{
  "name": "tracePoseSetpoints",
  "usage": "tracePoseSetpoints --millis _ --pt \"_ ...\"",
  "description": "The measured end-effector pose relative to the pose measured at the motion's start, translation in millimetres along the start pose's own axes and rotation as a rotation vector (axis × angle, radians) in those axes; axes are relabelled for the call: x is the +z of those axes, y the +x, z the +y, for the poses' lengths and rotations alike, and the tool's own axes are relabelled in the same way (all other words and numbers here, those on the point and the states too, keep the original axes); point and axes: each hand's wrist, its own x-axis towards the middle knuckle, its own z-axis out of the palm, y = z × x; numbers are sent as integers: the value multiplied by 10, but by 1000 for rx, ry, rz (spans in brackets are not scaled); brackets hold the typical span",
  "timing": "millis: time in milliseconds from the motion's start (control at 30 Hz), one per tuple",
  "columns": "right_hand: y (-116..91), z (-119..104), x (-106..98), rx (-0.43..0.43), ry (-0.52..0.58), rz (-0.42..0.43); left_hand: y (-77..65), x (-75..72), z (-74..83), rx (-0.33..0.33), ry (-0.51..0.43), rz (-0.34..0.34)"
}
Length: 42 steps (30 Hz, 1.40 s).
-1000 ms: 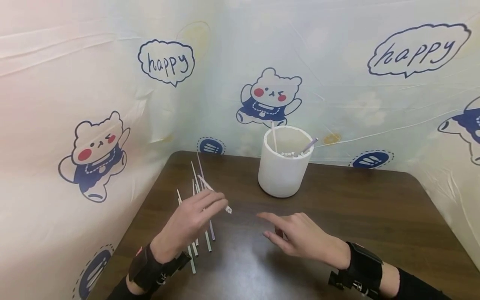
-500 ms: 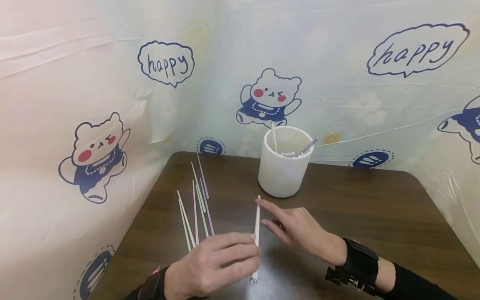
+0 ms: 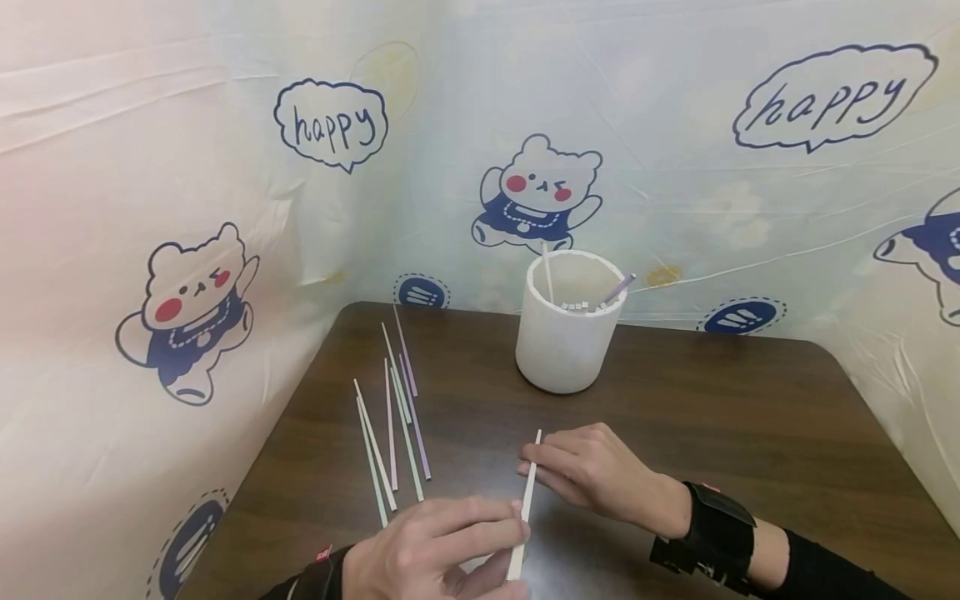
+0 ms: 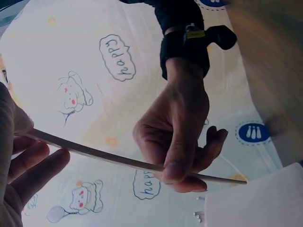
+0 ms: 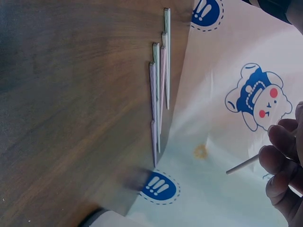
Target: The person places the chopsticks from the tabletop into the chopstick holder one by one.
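A pale chopstick [image 3: 528,496] is held between both hands above the table. My left hand [image 3: 442,550] grips its thicker end, close to the table's front. Nearer the thin tip, my right hand [image 3: 600,471] pinches it between thumb and fingers. In the left wrist view the chopstick [image 4: 109,155] runs from the left hand [image 4: 28,175] through the right hand [image 4: 175,137], its tip poking out beyond. The right wrist view has the tip [image 5: 241,165] sticking out past the right fingers [image 5: 274,158]. Several pastel chopsticks [image 3: 391,429] lie roughly side by side on the left of the table.
A white cylindrical holder [image 3: 561,354] stands at the back of the brown table [image 3: 720,417]. A pale chopstick [image 3: 548,275] and a purple one [image 3: 621,287] lean in it, beside several small white square ends [image 3: 577,306]. A printed curtain [image 3: 420,167] hangs around the table.
My left hand has brought the chopstick from over the pile on the left to the front middle. My right fingers, apart from it a second ago, now pinch it near the tip.
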Motion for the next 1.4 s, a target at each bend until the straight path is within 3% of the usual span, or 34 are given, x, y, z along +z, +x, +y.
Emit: tracePoseSetpoints --millis 200,400,533,667,967,1133,1400 --pt "5 -4 14 -4 17 1 -3 4 -41 76 44 23" --pt "43 5 -21 21 -7 2 146 36 -189 243 147 166" --pt "97 42 -69 0 -49 51 213 80 -251 262 173 263" --pt "161 93 -161 8 -77 83 226 133 -320 260 183 296" --pt "290 350 -503 109 -164 99 313 280 -637 100 86 296" --pt "379 560 -696 145 -228 147 558 336 -871 -13 75 336" --pt "455 874 -971 284 -193 195 960 395 -1280 -192 79 291"
